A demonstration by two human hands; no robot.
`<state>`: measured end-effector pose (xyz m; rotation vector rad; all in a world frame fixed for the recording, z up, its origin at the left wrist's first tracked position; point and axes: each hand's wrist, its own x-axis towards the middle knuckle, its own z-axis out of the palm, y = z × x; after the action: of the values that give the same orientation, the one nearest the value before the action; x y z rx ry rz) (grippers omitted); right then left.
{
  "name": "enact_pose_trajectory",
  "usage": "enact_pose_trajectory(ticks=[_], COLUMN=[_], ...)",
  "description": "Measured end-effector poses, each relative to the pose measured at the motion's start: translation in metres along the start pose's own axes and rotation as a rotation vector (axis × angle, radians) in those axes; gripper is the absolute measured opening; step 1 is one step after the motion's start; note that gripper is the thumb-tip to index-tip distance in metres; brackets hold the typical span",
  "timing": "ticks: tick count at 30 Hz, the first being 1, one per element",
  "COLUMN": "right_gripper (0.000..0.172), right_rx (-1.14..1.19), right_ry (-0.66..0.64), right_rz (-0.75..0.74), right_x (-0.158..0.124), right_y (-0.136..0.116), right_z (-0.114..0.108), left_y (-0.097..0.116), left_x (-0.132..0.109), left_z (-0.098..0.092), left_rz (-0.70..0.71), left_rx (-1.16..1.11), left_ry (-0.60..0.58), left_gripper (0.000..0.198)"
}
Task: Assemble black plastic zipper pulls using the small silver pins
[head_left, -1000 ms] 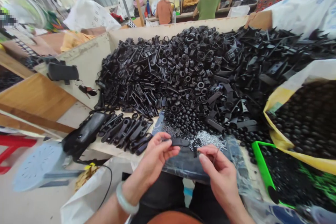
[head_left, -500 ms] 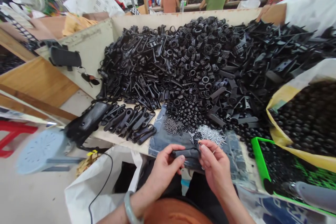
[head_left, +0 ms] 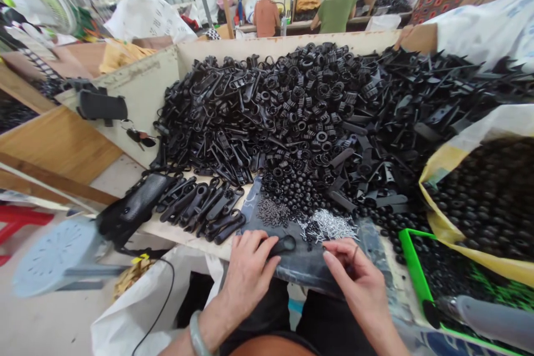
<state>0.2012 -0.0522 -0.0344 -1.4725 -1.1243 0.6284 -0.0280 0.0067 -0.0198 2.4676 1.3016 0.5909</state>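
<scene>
Clamping a black plastic arm [head_left: 286,244] against the near edge of the table [head_left: 179,236], the fingers [head_left: 262,249] of the left hand [head_left: 249,275] are closed. Light, stiff and slick, it is likely best pinched mid-shank. Whether the curled right hand [head_left: 354,281] holds anything cannot be told.

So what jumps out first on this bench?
A huge heap of black plastic parts fills most of the bench. At the near edge the left hand grips a black plastic piece, the right hand beside it, near a small pile of silver pins.

Assembly workshop: heaped black plastic parts [head_left: 317,117], workers' benches [head_left: 317,22].
</scene>
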Motion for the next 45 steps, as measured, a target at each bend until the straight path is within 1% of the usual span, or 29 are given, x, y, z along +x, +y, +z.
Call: enact_pose_trajectory(ticks=[2,3,5,7,9,11,14,16,19,24,26,28,31,34,37,38,39,41,43,45], right_gripper=[0.016,0.017,0.019,0.02,0.02,0.018,0.013,0.012,0.011,0.011,0.011,0.011,0.009,0.006,0.005,0.005,0.005,0.005,0.005,0.005], right_rx=[-0.029,-0.033,-0.019,-0.001,0.012,0.021,0.042,0.057,0.074,0.1,0.096,0.088,0.091,0.088,0.074,0.067,0.061,0.048,0.04,0.034], right_ry=[-0.013,-0.016,-0.017,-0.016,-0.009,0.001,0.002,-0.001,-0.008,-0.014,-0.007,0.0,0.003,-0.001,-0.016,-0.02,-0.022,-0.024,-0.027,-0.03], right_rz=[-0.02,-0.024,-0.026,-0.021,-0.02,-0.026,-0.028,-0.027,-0.018,-0.007,-0.013,-0.017,-0.025,-0.034,-0.032,-0.032,-0.032,-0.035,-0.039,-0.041], right_x=[0.0,0.001,0.002,0.003,0.003,0.004,0.003,0.003,0.003,0.004,0.005,0.005,0.004,0.002,0.001,0.001,0.001,0.002,0.002,0.002], right_y=[-0.001,0.0,0.0,0.001,0.001,0.001,0.002,0.003,0.003,0.0,0.0,0.001,0.004,0.006,0.005,0.005,0.005,0.006,0.006,0.007], right_z=[0.001,0.001,0.002,0.003,0.003,0.003,0.003,0.002,0.001,-0.001,-0.001,-0.001,-0.002,-0.003,-0.003,-0.003,-0.003,-0.002,-0.002,-0.002], left_y=[0.004,0.006,0.013,0.021,0.03,0.039,0.048,0.049,0.047,0.04,0.04,0.042,0.042,0.038,0.028,0.025,0.021,0.015,0.012,0.012], left_x=[0.01,0.018,0.043,0.076,0.111,0.142,0.174,0.184,0.19,0.193,0.192,0.188,0.17,0.133,0.085,0.069,0.054,0.03,0.014,0.007], left_z=[-0.006,-0.009,-0.013,-0.014,-0.008,0.002,0.019,0.028,0.037,0.04,0.035,0.027,0.007,-0.012,-0.021,-0.021,-0.021,-0.018,-0.015,-0.01], left_rz=[0.018,0.035,0.083,0.157,0.216,0.229,0.23,0.233,0.234,0.208,0.202,0.199,0.208,0.23,0.233,0.222,0.182,0.094,0.062,0.108], left_rx=[-0.014,-0.029,-0.054,-0.06,-0.039,0.043,0.161,0.175,0.166,0.113,0.085,0.058,-0.032,-0.105,-0.116,-0.142,-0.174,-0.213,-0.196,-0.139], left_ry=[0.022,0.031,0.044,0.039,0.025,-0.004,-0.057,-0.074,-0.09,-0.092,-0.087,-0.083,-0.04,0.061,0.103,0.106,0.106,0.164,0.232,0.268], left_gripper=[0.026,0.024,0.018,0.017,0.017,0.018,0.016,0.016,0.016,0.01,0.006,0.005,0.004,0.006,0.008,0.009,0.01,0.013,0.014,0.014])
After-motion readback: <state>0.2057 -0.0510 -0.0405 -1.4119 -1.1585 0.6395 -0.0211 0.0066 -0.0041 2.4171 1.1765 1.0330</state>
